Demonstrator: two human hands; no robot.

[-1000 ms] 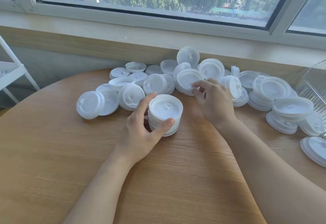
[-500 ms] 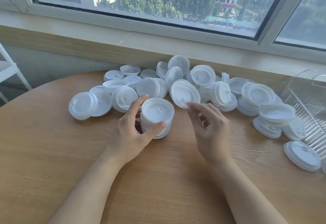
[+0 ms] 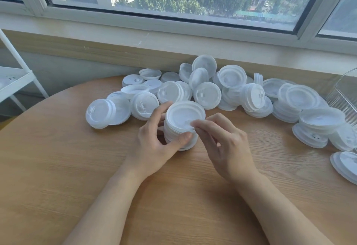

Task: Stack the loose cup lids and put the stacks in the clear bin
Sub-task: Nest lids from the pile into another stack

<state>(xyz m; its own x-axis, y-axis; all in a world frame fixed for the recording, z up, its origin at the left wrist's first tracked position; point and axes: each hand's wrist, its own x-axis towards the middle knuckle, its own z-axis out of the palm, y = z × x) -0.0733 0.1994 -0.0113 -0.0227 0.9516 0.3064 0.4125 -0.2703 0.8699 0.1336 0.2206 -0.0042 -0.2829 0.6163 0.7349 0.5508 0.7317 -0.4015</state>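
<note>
A stack of white cup lids [image 3: 174,135] stands on the round wooden table [image 3: 58,157], just in front of the pile. My left hand [image 3: 152,144] grips the stack from the left, thumb on its near side and fingers round the far side. The top lid [image 3: 183,114] sits on the stack, and my right hand [image 3: 226,144] pinches its right rim between thumb and forefinger. Several loose lids [image 3: 207,95] lie scattered and overlapping along the table's far edge. Only a corner of the clear bin [image 3: 345,90] shows at the right edge.
A wooden ledge and window sill [image 3: 173,38] run right behind the lid pile. A white metal shelf [image 3: 13,82] stands off the table at the left. More lids [image 3: 342,163] lie near the right edge, beside the bin.
My right hand took a lid from the pile, carried it toward me and set it on the stack. My left hand kept its grip on the stack.
</note>
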